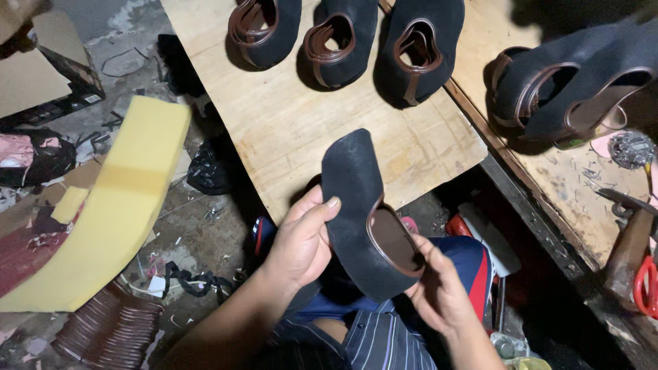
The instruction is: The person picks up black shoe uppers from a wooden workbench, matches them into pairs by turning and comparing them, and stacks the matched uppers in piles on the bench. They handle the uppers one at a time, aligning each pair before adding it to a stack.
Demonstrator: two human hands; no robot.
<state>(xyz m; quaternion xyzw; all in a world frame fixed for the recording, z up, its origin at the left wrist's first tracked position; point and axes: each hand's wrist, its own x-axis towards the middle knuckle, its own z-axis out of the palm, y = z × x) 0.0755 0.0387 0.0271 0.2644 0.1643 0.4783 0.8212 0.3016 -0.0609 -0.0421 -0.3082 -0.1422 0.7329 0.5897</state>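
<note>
Left hand (301, 240) and right hand (439, 291) cradle black shoe upper (356, 205)

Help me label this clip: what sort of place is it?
Probably a small shoemaking workshop: both hands, left hand and right hand, hold a black suede shoe upper with brown trim, similar finished uppers lie on a plywood board, and red-handled scissors sit nearby.

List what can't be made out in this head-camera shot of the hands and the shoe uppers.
- Black shoe upper, head view: its inner face is turned away, and its lower edge sits behind the left hand and right hand.
- Three uppers on the plywood board: tops cut off by the frame's upper edge.
- Uppers at far right: too dark to count.
- Red-handled scissors: cut by the right edge.
</note>
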